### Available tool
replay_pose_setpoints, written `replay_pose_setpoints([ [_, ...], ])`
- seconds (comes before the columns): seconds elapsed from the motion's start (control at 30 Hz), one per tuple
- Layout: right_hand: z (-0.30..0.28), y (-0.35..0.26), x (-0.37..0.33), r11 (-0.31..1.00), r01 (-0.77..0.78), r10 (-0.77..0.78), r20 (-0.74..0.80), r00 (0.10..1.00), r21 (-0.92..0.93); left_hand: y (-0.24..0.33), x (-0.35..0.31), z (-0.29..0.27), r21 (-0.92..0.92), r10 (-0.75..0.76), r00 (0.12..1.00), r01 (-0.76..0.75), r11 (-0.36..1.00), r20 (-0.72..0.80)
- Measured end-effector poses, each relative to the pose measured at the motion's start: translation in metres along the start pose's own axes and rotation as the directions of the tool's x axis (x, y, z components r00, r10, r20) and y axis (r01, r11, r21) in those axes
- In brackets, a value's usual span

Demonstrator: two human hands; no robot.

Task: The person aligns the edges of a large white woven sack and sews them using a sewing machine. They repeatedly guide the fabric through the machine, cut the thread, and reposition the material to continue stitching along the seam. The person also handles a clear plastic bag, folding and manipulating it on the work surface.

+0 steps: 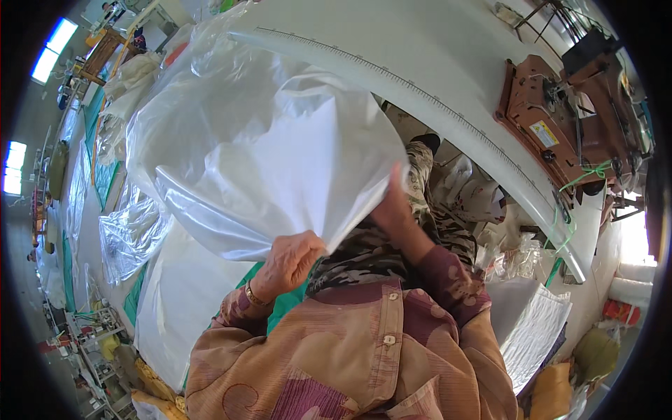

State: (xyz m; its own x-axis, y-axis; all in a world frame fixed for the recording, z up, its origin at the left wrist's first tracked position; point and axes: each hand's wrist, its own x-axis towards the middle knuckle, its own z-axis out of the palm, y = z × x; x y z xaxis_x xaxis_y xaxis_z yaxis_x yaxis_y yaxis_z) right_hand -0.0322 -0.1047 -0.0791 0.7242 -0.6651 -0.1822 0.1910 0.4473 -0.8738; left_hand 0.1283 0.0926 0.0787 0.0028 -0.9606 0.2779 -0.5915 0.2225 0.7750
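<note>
A large, glossy white sheet (294, 161), thin and see-through toward its far left, billows in front of me; whether it is fabric or plastic film I cannot tell. My left hand (290, 262) is closed in a fist on its near edge, and folds fan out from that grip. At the sheet's right edge is my right hand (393, 208), smeared by motion, its fingers partly hidden by the sheet. The near edge runs fairly straight between both hands. A bracelet (254, 294) circles my left wrist.
A white table edge with a ruler scale (427, 98) curves across the far right. On that table stands a brown sewing machine (553, 126) with green string. Folded silvery-white material (528, 329) lies at my right. More white sheeting (168, 301) and crumpled clear film (133, 231) lie left.
</note>
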Motion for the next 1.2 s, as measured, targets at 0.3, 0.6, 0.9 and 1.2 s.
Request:
replay_pose_setpoints([
  [0.3, -0.018, -0.109, -0.099, 0.277, 0.523, -0.726, 0.182, 0.664, -0.806, -0.013, -0.032, 0.019, 0.151, -0.108, 0.886, 0.044, 0.988, 0.450],
  [0.6, -0.154, 0.000, -0.144, 0.505, -0.469, -0.024, -0.555, 0.831, -0.724, 0.003, 0.058, 0.081, -0.058, 0.069, 0.850, -0.045, 0.997, 0.522],
  [0.9, -0.180, 0.034, -0.149, 0.716, -0.250, -0.223, -0.553, 0.803, -0.651, -0.015, 0.109, 0.237, 0.143, 0.061, 0.815, -0.175, 0.974, 0.577],
  [1.2, -0.140, -0.014, -0.178, 1.000, -0.010, 0.002, -0.536, 0.844, -0.012, -0.056, 0.105, 0.247, -0.323, -0.168, 0.721, 0.491, 0.809, 0.673],
])
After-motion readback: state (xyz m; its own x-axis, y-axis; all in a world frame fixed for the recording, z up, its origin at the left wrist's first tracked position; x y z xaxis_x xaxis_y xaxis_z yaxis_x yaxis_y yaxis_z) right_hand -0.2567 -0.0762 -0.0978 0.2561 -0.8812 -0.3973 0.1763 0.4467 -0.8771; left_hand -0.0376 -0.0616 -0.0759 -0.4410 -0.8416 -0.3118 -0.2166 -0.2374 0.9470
